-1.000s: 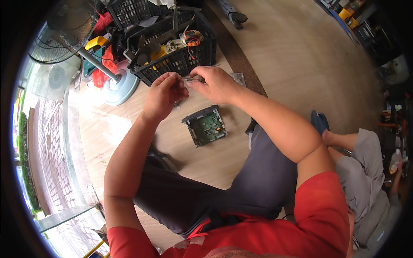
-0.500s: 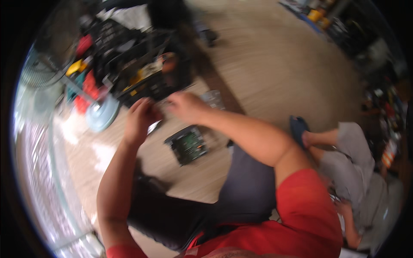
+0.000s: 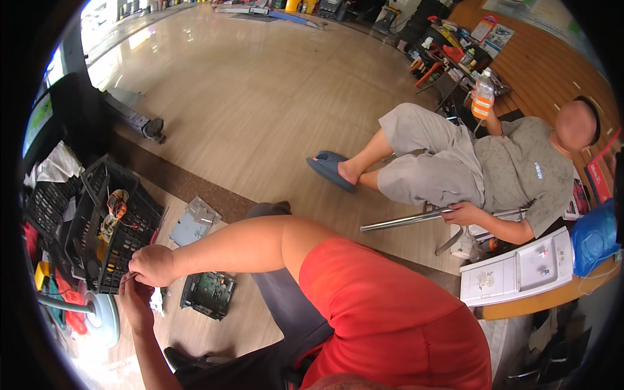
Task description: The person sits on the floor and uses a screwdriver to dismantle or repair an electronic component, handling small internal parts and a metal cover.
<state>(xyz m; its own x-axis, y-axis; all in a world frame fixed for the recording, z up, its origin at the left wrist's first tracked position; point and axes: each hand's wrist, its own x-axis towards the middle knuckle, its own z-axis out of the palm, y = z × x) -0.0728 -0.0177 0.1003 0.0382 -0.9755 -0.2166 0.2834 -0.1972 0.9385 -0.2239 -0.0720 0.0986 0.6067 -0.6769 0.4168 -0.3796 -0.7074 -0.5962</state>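
A red short-sleeved shirt tops dark grey trousers.

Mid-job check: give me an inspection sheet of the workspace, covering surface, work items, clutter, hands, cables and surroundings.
Surface: tan floor crossed by a dark strip.
Work items: green circuit board in a black frame, on the floor.
Clutter: black crate of mixed items; flat grey panel on the floor.
Hands: right hand and left hand close together; anything held is too small to identify.
Cables: thin red wire at the crate.
Surroundings: seated person holding a bottle.
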